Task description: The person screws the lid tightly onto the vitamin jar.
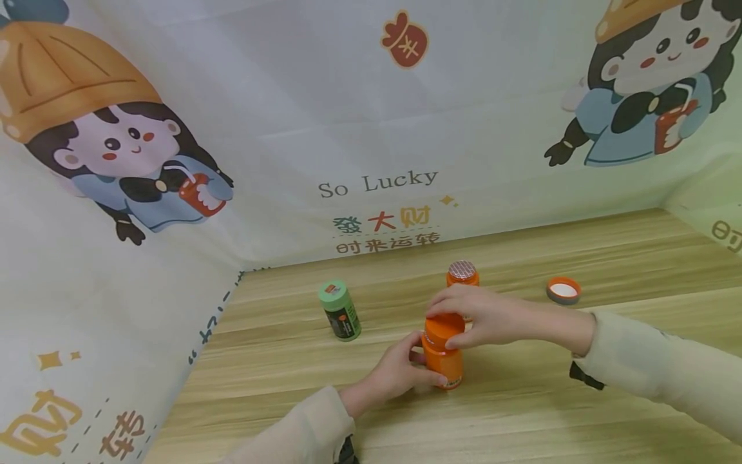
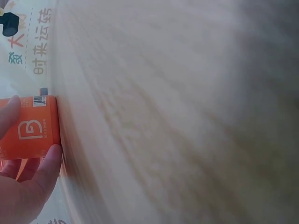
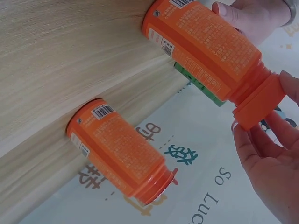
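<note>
An orange bottle [image 1: 445,366] stands upright on the table, its orange cap [image 1: 445,327] on its neck. My left hand [image 1: 397,372] grips the bottle's body low down; in the left wrist view thumb and fingers lie on either side of the orange bottle [image 2: 32,126]. My right hand [image 1: 484,316] holds the cap from above, and the right wrist view shows its fingertips round the rim of the cap [image 3: 259,103]. Just behind stands a second orange bottle [image 1: 462,273] without a cap, a silvery seal over its mouth, also seen in the right wrist view [image 3: 119,149].
A green bottle [image 1: 340,311] with a green lid stands to the left on the wooden table [image 1: 278,386]. At the back right a grey and orange cap [image 1: 563,290] lies with its white inside up. Printed cloth [image 1: 290,129] hangs behind and beside the table.
</note>
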The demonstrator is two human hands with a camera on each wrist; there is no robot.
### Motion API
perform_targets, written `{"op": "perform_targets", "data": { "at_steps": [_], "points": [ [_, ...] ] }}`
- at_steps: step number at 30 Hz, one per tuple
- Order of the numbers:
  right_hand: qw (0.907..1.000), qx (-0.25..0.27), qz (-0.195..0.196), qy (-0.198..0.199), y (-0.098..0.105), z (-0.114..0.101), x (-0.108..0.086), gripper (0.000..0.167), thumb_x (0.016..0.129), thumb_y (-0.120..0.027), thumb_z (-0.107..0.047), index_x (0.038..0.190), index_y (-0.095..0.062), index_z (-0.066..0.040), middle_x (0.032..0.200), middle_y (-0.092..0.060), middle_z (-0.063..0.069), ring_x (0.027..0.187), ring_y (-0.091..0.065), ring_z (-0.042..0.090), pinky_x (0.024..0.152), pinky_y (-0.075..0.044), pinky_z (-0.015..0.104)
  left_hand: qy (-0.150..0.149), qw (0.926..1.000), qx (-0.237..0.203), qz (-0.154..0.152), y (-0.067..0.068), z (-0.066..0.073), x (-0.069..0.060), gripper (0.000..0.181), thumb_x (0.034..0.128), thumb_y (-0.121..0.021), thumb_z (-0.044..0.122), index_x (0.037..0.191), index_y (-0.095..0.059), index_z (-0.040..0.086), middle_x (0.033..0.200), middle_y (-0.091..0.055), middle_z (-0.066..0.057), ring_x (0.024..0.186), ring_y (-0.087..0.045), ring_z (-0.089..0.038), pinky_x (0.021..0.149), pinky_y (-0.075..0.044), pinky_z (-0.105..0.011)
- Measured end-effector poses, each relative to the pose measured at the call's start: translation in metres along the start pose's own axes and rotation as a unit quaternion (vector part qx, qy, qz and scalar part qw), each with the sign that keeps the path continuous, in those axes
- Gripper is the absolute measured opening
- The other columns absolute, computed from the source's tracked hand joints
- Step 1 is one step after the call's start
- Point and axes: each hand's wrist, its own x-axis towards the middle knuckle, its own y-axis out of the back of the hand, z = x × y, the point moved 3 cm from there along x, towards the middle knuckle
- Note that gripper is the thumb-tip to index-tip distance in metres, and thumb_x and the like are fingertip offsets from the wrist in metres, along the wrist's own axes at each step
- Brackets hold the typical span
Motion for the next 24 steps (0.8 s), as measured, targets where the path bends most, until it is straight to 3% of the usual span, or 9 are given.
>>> {"op": "perform_targets", "data": {
  "at_steps": [11, 24],
  "points": [
    [0.9997, -0.003, -0.026, -0.003, -0.0018, -0.0008, 0.0041, 0.035, 0.081, -0.068, -0.019, 0.110, -0.061, 0.000, 0.115, -0.058, 0.011, 0.108, -0.052, 0.027, 0.090, -0.044, 0.040, -0.004, 1.0000, 0.000, 0.001, -0.0005, 0.0000, 0.0007, 0.050, 0.0714, -0.077, 0.006, 0.115, -0.054, 0.005, 0.112, -0.060, -0.008, 0.093, -0.060, -0.021, 0.078, -0.049, -0.030],
    [0.9965, -0.008, -0.083, 0.005, 0.0035, -0.0047, 0.0096, 0.032, 0.083, -0.064, -0.013, 0.112, -0.060, -0.001, 0.116, -0.056, 0.012, 0.107, -0.052, 0.027, 0.090, -0.044, 0.040, -0.001, 1.0000, -0.007, -0.004, 0.0000, 0.0006, -0.0001, 0.052, 0.0722, -0.077, 0.007, 0.119, -0.053, 0.006, 0.114, -0.060, -0.008, 0.092, -0.059, -0.021, 0.076, -0.049, -0.030]
  ]
}}
